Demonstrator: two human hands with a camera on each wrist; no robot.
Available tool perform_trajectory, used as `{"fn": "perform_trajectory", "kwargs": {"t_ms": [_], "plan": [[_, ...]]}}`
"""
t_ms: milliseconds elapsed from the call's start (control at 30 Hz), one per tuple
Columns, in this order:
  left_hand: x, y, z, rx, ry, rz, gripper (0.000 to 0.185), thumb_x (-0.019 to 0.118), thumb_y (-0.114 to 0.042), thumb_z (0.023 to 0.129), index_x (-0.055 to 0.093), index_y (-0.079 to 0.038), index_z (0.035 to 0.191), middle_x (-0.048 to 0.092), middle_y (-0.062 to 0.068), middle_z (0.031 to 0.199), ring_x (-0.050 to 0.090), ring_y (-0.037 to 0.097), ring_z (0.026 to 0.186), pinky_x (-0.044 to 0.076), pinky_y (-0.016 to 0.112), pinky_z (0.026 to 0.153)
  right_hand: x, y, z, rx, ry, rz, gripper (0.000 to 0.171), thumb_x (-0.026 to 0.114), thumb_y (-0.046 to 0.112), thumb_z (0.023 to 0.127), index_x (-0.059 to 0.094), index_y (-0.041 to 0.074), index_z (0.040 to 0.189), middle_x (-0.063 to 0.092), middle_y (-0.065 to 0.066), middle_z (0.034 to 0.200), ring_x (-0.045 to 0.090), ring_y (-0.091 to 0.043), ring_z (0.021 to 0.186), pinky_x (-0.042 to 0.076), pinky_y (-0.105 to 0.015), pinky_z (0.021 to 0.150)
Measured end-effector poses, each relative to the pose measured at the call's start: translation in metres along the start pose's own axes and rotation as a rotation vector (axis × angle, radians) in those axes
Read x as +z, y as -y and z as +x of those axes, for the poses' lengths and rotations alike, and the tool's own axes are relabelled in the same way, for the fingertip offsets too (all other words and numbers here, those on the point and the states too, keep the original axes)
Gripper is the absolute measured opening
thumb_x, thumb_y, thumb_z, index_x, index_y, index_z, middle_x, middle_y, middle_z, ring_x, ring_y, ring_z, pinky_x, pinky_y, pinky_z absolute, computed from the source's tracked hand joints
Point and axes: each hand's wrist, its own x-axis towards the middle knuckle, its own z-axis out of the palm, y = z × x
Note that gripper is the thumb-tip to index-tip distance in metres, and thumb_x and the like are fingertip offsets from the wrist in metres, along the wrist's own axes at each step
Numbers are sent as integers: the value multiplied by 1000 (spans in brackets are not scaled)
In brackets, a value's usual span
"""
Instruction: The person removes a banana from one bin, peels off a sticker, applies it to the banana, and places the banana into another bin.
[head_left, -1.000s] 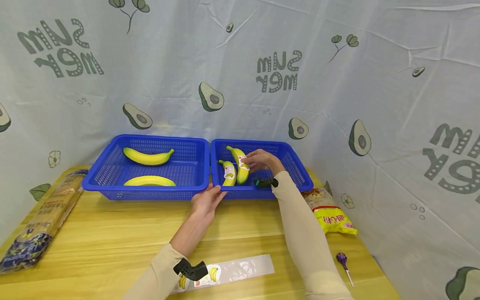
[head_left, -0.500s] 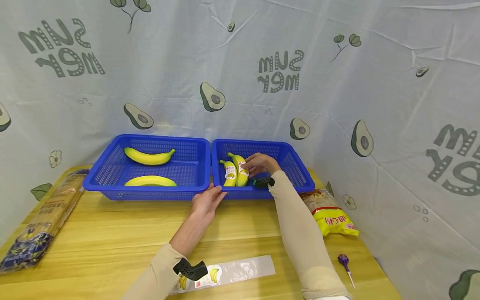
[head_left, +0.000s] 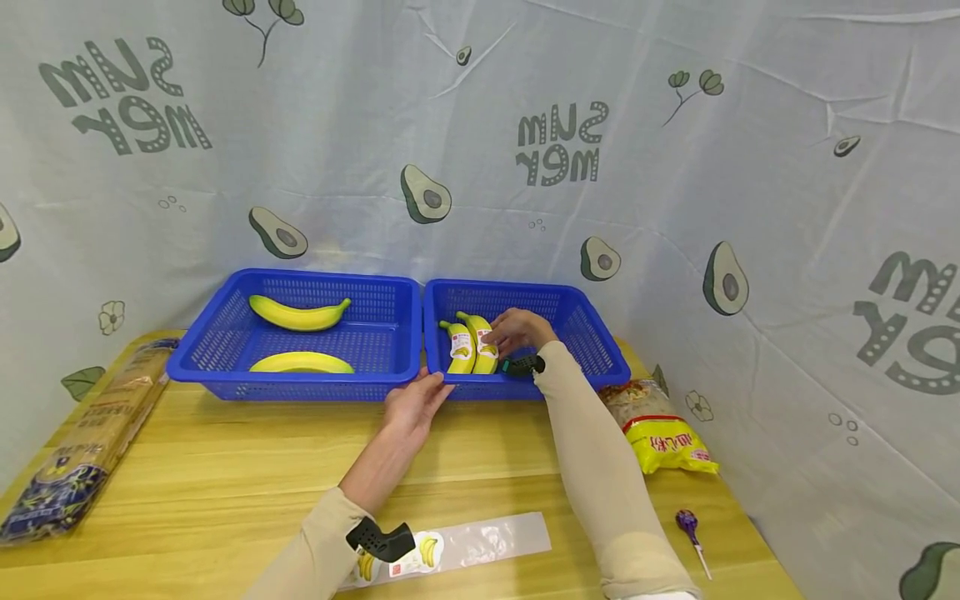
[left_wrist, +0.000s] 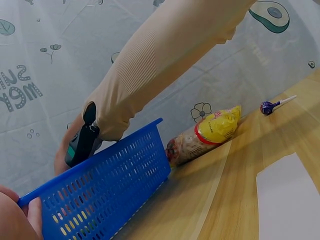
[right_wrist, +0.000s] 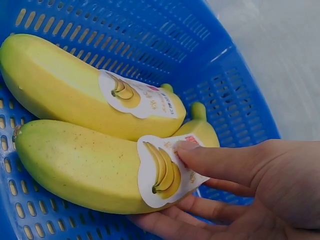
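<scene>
Two blue baskets stand side by side at the back of the wooden table. The left basket (head_left: 210, 350) holds two plain bananas (head_left: 298, 315). In the right basket (head_left: 592, 333) (right_wrist: 210, 60) (left_wrist: 100, 185) lie two stickered bananas close together. My right hand (head_left: 513, 329) (right_wrist: 170, 190) holds the nearer stickered banana (head_left: 482, 337) (right_wrist: 75, 165), thumb on its label and fingers beneath it. The other stickered banana (head_left: 459, 348) (right_wrist: 65, 85) touches it. My left hand (head_left: 416, 402) (left_wrist: 15, 220) rests with straight fingers against the right basket's front rim.
A clear sticker strip (head_left: 465, 542) (left_wrist: 290, 200) lies near the table's front edge. A yellow snack bag (head_left: 663, 429) (left_wrist: 205, 135) and a purple lollipop (head_left: 688, 527) (left_wrist: 272, 106) lie at the right. A long packet (head_left: 82, 442) lies along the left edge. A printed curtain backs the table.
My right hand has brought the stickered banana down and toward me, so it now lies against the other one in the right basket. The left hand has stayed at the rim.
</scene>
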Motion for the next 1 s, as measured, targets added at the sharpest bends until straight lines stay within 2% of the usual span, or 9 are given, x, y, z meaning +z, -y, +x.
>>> {"fn": "perform_trajectory", "kwargs": {"t_ms": [133,200,300,400,600,700,833,900,1000], "plan": [[0,0,0,1,2,5,21,58,18,99,50,5,115,47,11,113,66,12,80,64,32,89,-1,0,-2,-2,-8,-50,59,70,9,106,46,-8,157,58,-26,147,72,-28,106,60,-41,102],[1,0,0,2,3,6,22,59,17,100,50,5,116,47,11,113,66,12,80,64,32,90,-1,0,-3,-3,-12,-61,54,71,10,106,52,-8,153,60,-25,143,72,-28,106,60,-41,102],[1,0,-1,7,7,0,22,59,17,99,51,5,116,48,10,112,67,13,81,64,32,90,-2,-1,-4,-7,-12,-69,52,72,11,105,55,-9,151,61,-26,144,72,-33,116,60,-41,102],[0,0,-1,11,6,-4,21,60,18,99,52,4,112,50,9,108,67,13,80,64,32,89,-3,-2,-6,-11,6,-76,57,72,10,105,51,-8,154,58,-27,149,69,-36,126,60,-40,102],[0,0,-2,17,10,6,19,59,19,98,53,2,106,52,9,103,67,13,79,64,32,89,-2,-2,-10,-14,57,-54,65,68,8,107,38,-9,161,49,-30,158,62,-38,135,59,-40,105],[0,1,-2,14,7,10,19,59,18,98,53,3,108,52,10,105,68,13,79,64,33,91,-2,-1,-13,-26,70,-60,68,67,8,107,33,-8,164,42,-29,164,63,-36,133,57,-41,108],[1,1,-2,11,1,10,19,59,18,99,53,6,112,52,10,106,68,13,79,63,34,93,-2,-1,-17,-47,73,-90,71,68,9,107,30,-7,165,39,-27,166,70,-27,117,55,-43,110],[1,1,-2,10,1,9,20,59,18,99,53,7,114,52,11,107,69,13,79,63,35,94,-2,-1,-19,-49,68,-124,66,68,11,108,37,-8,162,50,-26,156,69,-23,107,55,-43,110],[0,0,-2,8,1,7,23,60,17,99,52,7,118,51,10,108,70,14,81,61,37,99,-3,-1,-20,-55,55,-158,60,69,13,107,44,-9,158,63,-19,131,67,-19,97,55,-44,110]]}}
